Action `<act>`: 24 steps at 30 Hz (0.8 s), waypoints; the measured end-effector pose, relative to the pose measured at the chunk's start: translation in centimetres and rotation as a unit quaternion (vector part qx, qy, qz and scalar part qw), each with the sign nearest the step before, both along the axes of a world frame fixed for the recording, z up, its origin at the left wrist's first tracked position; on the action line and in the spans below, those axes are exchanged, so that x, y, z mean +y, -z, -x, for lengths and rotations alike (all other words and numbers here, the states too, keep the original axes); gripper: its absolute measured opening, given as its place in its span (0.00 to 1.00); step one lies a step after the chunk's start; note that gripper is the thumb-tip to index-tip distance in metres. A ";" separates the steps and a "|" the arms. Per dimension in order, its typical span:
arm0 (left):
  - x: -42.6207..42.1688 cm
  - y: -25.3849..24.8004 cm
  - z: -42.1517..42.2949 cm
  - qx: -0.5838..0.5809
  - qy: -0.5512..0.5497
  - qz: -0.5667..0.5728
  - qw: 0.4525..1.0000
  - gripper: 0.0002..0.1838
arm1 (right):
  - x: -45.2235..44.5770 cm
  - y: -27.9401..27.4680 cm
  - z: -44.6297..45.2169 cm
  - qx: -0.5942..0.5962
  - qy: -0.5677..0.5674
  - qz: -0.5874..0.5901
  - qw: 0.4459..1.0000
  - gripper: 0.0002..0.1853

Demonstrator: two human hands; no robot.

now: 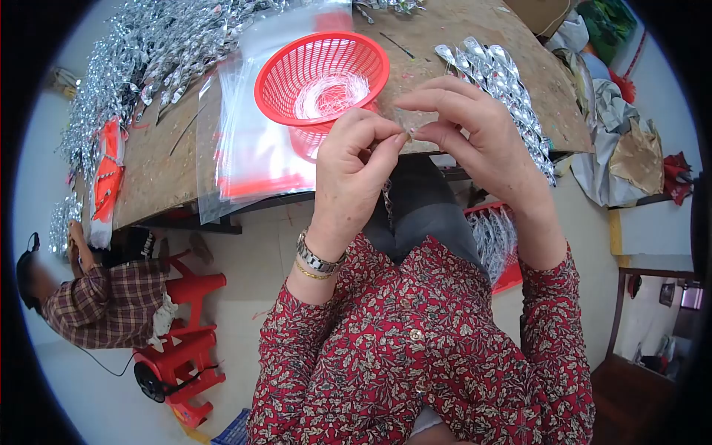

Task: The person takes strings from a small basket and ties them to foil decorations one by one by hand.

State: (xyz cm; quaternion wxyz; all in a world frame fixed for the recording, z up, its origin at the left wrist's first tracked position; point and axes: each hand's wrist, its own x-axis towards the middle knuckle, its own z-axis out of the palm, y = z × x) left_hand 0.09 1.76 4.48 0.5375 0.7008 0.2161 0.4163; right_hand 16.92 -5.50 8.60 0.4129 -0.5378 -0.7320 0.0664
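My left hand [352, 167] is closed in a pinch, thumb against forefinger, at the table's front edge. Between those fingertips is the end of a thin silver strand [388, 199], which hangs down in front of my lap. My right hand [478, 137] is open just to the right, fingers curved and apart, its thumb tip close to the pinch. Whether that thumb touches the strand's tiny end is hard to see. Just behind my hands stands a red plastic basket [322, 44] holding a coil of fine white-pink thread [331, 95].
Clear plastic bags [256, 159] lie left of the basket on the wooden table [437, 26]. Silver tinsel strands [178, 52] heap at the back left; more silver strands [504, 89] lie right. A red crate [508, 278] sits below. A co-worker [104, 297] sits left beside red stools [193, 297].
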 end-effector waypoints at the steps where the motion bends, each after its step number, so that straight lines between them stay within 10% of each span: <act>1: 0.0 -0.1 0.0 0.009 -0.006 -0.024 1.000 0.03 | 0.1 -0.2 -0.1 0.000 0.000 0.000 1.000 0.17; 16: 0.5 -0.4 -0.4 -0.004 -0.031 -0.155 0.987 0.03 | 0.0 -1.6 0.3 -0.079 0.010 -0.015 0.997 0.04; 24: 0.8 -0.5 -0.9 -0.042 -0.013 -0.142 0.989 0.05 | -0.1 -1.8 -0.1 0.068 -0.008 0.032 0.997 0.02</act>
